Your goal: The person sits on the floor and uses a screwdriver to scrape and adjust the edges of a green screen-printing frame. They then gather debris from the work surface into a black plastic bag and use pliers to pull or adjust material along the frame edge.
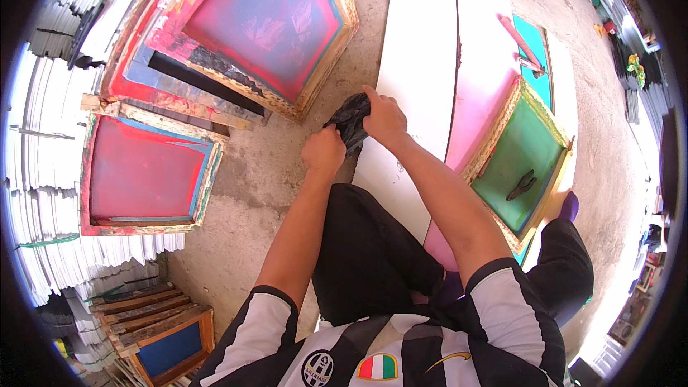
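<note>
A crumpled, shiny black plastic bag (350, 120) is held between my two hands, over the edge of a long white board (417, 36). My left hand (324, 149) is closed on its near left side. On its right side my right hand (385, 120) grips it, thumb and fingers bent round the edge. Whatever the bag may contain is hidden. To the right, a wooden-framed screen with green mesh (527, 140) lies on the boards, and a pair of dark pliers (522, 185) rests on that mesh.
Pink-and-blue framed screens (265, 21) lean at the upper left, with a smaller red-meshed screen (143, 172) below them. Stacks of white sheets (43, 150) line the left side. A red-handled tool (519, 39) lies on a turquoise panel (534, 89). Wooden frames (154, 322) stand at lower left.
</note>
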### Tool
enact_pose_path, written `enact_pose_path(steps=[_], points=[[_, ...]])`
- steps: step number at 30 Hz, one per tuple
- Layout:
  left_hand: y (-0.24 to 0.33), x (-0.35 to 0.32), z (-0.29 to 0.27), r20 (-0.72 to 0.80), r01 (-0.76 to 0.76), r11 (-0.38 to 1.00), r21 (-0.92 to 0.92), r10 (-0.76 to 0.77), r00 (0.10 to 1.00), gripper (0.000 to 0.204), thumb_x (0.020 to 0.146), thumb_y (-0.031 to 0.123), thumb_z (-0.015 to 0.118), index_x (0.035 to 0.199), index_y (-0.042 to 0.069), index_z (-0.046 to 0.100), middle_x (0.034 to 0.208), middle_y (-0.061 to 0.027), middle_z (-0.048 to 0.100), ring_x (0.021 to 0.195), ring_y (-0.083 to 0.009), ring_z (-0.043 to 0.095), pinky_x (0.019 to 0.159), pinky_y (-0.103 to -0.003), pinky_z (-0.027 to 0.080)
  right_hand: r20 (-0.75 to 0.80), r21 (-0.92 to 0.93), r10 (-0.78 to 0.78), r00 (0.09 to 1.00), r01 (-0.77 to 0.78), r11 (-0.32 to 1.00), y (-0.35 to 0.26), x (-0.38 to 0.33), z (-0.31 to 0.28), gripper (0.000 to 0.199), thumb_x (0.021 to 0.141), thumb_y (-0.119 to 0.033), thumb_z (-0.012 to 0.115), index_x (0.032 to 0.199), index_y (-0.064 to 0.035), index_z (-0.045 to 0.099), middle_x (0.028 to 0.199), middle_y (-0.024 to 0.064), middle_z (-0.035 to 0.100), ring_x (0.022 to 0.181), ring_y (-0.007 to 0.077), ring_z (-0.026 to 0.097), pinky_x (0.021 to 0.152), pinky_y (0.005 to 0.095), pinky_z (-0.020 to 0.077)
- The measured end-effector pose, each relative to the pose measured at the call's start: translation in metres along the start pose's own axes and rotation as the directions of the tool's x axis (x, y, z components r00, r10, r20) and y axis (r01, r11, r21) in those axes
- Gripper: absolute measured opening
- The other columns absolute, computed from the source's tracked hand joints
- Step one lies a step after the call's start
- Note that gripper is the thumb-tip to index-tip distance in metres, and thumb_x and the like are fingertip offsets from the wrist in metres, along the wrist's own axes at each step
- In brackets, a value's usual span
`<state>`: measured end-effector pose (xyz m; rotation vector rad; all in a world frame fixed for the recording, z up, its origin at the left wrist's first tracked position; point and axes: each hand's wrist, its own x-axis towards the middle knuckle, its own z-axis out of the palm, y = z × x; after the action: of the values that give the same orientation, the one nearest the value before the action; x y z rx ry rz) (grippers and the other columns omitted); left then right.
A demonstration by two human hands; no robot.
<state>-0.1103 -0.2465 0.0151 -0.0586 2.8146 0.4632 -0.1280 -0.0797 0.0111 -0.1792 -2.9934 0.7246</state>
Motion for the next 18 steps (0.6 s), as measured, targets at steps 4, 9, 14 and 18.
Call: enact_pose_path(steps=[4, 9, 14, 18], points=[[0.002, -0.006, -0.005, -0.098, -0.041, 0.998, 0.049, 0.046, 0.994, 0.040, 0.091, 0.037, 0.071, 0.123, 0.012, 0.070, 0.143, -0.0138, 0.063, 0.101, -0.0389, 0.074, 0.085, -0.049, 0.060, -0.301, 0.120, -0.257, 0.918, 0.304, 0.945, -0.018, -0.009, -0.015, 0.042, 0.081, -0.010, 0.066, 0.123, -0.0107, 0.066, 0.106, 0.0094, 0.070, 0.108, 0.0340, 0.064, 0.091, 0.0462, 0.0535], [0.004, -0.002, -0.003, 0.038, 0.024, 0.993, 0.118, -0.029, 0.999, 0.072, 0.077, 0.039, 0.084, 0.143, 0.019, 0.061, 0.159, -0.0096, 0.049, 0.109, -0.0352, 0.072, 0.095, -0.051, 0.053, 0.212, 0.094, -0.582, 0.785, 0.576, 0.812, -0.031, 0.004, -0.004, 0.020, 0.086, -0.016, 0.067, 0.102, -0.0064, 0.075, 0.102, 0.0089, 0.070, 0.106, 0.0301, 0.068, 0.086, 0.0417, 0.0550], [-0.001, -0.017, -0.009, -0.035, -0.031, 0.918, 0.396, 0.049, 0.998, 0.084, 0.071, 0.044, 0.088, 0.147, 0.024, 0.059, 0.167, -0.0066, 0.035, 0.121, -0.0344, 0.061, 0.110, -0.054, 0.036, 0.483, -0.358, -0.216, 0.849, 0.416, 0.836, -0.043, 0.009, -0.020, 0.045, 0.085, -0.015, 0.071, 0.130, -0.0139, 0.068, 0.114, 0.0076, 0.068, 0.113, 0.0262, 0.066, 0.086, 0.0400, 0.0552], [0.002, -0.016, -0.013, -0.131, 0.038, 0.961, 0.273, -0.002, 0.991, 0.084, 0.071, 0.043, 0.088, 0.147, 0.024, 0.059, 0.168, -0.0112, 0.030, 0.127, -0.0379, 0.052, 0.110, -0.053, 0.036, 0.322, -0.126, -0.357, 0.877, 0.414, 0.902, -0.034, 0.006, -0.004, 0.062, 0.084, -0.015, 0.072, 0.145, -0.0140, 0.057, 0.122, 0.0095, 0.064, 0.115, 0.0281, 0.065, 0.091, 0.0445, 0.0545]])
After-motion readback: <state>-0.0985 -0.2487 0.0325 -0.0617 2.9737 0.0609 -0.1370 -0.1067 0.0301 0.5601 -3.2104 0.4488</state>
